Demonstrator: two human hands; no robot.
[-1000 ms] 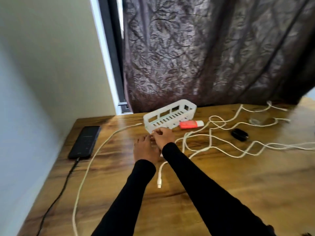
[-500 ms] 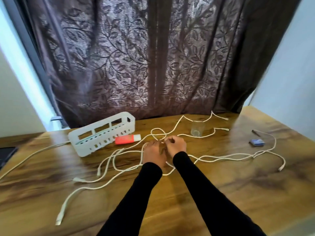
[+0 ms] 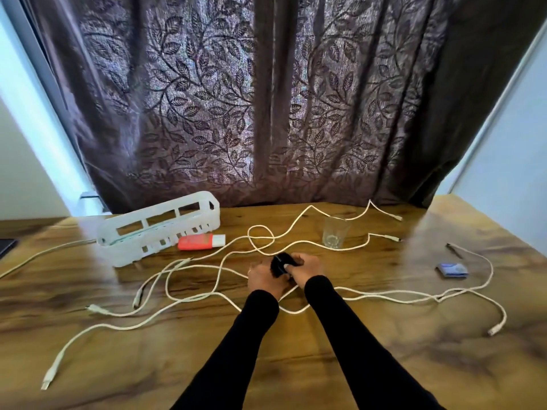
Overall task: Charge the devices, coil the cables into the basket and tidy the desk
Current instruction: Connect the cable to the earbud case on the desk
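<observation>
A small black device (image 3: 281, 262) is held between my two hands at the middle of the wooden desk (image 3: 355, 365). My left hand (image 3: 265, 277) grips its lower side and my right hand (image 3: 306, 269) grips its upper right. Several white cables (image 3: 189, 297) sprawl loose across the desk around my hands. The white slotted basket (image 3: 159, 227) stands at the back left, with a cable (image 3: 44, 253) running left from it. Only a dark corner of the phone (image 3: 6, 245) shows at the left edge.
A red and white tube (image 3: 201, 241) lies in front of the basket. An empty drinking glass (image 3: 334, 232) stands at the back right of middle. A small blue object (image 3: 452, 269) and a dark pen-like thing (image 3: 454, 250) lie at the right. A dark curtain (image 3: 266, 99) hangs behind the desk.
The view has swung right, away from the phone. My hands have left the spot by the basket, moved to mid-desk and now hold the small black device.
</observation>
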